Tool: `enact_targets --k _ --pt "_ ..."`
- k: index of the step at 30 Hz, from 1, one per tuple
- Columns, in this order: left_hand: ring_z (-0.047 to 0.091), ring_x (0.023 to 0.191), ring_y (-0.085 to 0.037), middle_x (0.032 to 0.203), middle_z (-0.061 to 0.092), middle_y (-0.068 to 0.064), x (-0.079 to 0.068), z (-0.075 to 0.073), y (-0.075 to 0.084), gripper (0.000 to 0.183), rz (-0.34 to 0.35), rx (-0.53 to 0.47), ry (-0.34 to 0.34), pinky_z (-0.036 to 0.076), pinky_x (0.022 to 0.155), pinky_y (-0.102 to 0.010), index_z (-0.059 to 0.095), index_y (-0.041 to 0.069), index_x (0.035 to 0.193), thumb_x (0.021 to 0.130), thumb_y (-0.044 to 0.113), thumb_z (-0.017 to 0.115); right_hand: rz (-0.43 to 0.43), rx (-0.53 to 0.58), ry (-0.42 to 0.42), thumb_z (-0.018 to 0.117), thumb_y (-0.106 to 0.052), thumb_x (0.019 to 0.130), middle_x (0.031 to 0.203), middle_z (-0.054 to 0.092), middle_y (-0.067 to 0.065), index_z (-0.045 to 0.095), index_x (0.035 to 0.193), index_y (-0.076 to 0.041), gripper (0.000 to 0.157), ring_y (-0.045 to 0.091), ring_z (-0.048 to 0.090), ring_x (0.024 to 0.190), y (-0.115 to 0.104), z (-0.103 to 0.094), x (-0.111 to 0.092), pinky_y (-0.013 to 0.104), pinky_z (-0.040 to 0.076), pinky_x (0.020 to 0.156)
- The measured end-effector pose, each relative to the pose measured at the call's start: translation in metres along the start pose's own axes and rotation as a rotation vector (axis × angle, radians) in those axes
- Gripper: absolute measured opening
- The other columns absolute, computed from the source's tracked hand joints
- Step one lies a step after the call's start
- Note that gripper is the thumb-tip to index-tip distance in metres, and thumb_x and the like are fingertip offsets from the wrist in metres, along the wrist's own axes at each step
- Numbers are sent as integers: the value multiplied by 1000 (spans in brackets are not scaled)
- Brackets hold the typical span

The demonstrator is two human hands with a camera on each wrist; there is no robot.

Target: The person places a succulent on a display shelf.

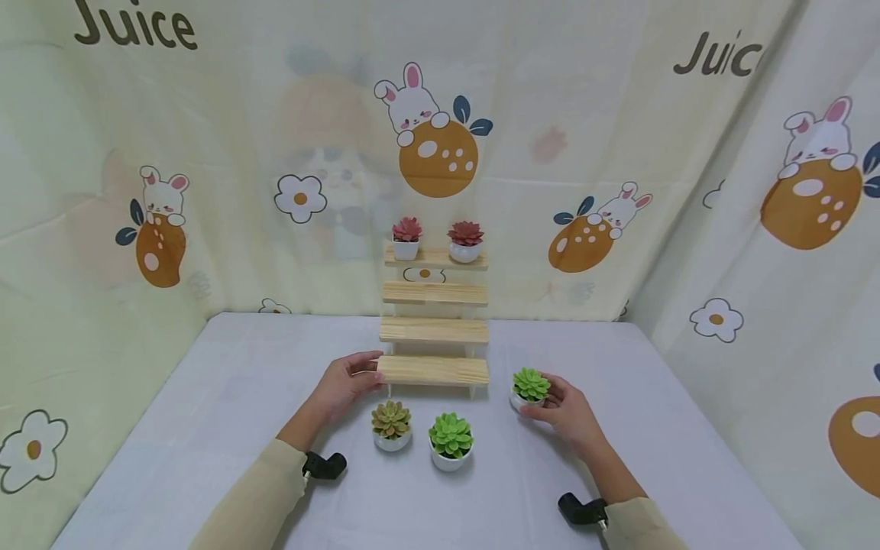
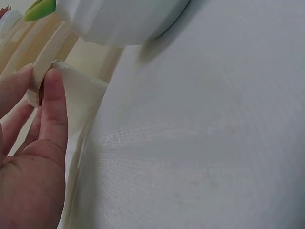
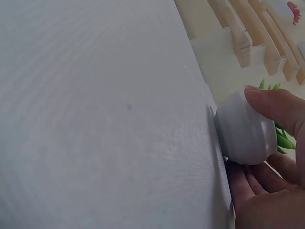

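A stepped wooden shelf [image 1: 433,370] with several tiers stands at the table's back middle. My left hand [image 1: 347,386] pinches the left end of its lowest board [image 2: 43,62] between thumb and fingers. On the right, my right hand [image 1: 567,412] grips a green succulent [image 1: 531,384] by its white pot [image 3: 245,129], thumb on one side and fingers on the other. The pot's base is at the tabletop. In front of the shelf sit an olive-brown succulent [image 1: 391,425] and another bright green succulent [image 1: 451,439], both in white pots.
On the top tier stand a pink-red succulent [image 1: 407,237] in a squarish pot and a dark red succulent [image 1: 466,241] in a round pot. A white cloth covers the table [image 1: 275,367]. Behind hangs a printed curtain [image 1: 241,252].
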State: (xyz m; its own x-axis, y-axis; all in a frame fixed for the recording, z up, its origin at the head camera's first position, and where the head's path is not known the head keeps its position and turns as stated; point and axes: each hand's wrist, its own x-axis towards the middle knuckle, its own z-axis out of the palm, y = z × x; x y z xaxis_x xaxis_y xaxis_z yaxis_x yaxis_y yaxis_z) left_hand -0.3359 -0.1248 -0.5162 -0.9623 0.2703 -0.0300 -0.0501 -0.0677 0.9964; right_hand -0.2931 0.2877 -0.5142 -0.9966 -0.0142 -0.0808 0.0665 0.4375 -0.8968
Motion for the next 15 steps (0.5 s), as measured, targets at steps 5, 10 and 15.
enact_targets --k 5,10,15 --pt "64 96 -18 123 55 -24 0 0 1 52 -2 0 6 56 89 -36 48 2 135 86 -1 64 -21 -15 5 84 -28 69 138 49 15 41 139 -8 85 26 52 123 -1 0 0 33 49 100" --pt "65 96 -20 124 55 -23 0 1 2 53 -10 -5 7 56 89 -36 47 2 136 86 -2 64 -22 -9 9 83 -28 70 137 50 16 42 139 -7 83 27 52 123 0 0 0 32 50 98" --pt "65 95 -20 123 56 -22 0 1 1 53 -22 0 16 57 88 -35 47 2 136 86 -1 64 -12 0 11 83 -28 69 137 51 15 43 138 -9 83 26 52 123 2 1 2 31 50 98"
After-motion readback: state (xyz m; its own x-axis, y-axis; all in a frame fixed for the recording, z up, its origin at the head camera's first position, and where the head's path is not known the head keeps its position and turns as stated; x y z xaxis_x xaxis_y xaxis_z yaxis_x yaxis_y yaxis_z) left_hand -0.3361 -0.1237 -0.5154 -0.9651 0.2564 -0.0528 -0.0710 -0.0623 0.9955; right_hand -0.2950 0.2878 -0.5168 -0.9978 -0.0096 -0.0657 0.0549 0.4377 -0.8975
